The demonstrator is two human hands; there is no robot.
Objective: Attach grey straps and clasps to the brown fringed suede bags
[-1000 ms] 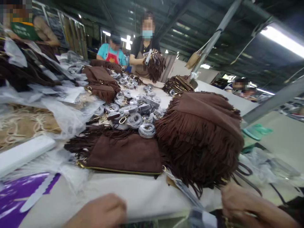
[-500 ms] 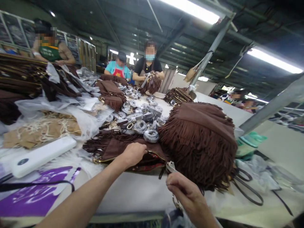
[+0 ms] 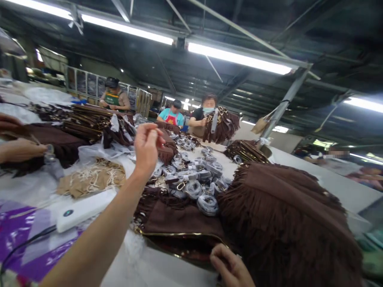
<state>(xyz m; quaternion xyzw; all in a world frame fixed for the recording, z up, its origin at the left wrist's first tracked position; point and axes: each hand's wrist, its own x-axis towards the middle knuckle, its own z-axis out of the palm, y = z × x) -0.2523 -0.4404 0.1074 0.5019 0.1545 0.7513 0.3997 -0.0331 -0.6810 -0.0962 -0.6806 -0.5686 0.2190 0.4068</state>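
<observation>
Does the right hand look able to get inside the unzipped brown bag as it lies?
Probably yes: the bag gapes open, the right hand is by the right end of its mouth, and nothing visible blocks the way.

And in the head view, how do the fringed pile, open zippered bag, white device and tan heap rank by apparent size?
1. Fringed pile
2. Open zippered bag
3. White device and tan heap: too alike to rank

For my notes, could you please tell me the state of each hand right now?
Left hand: raised, fingers partly curled; no held item visible.
Right hand: curled at the open brown bag; whether its grip is closed cannot be told.
</observation>
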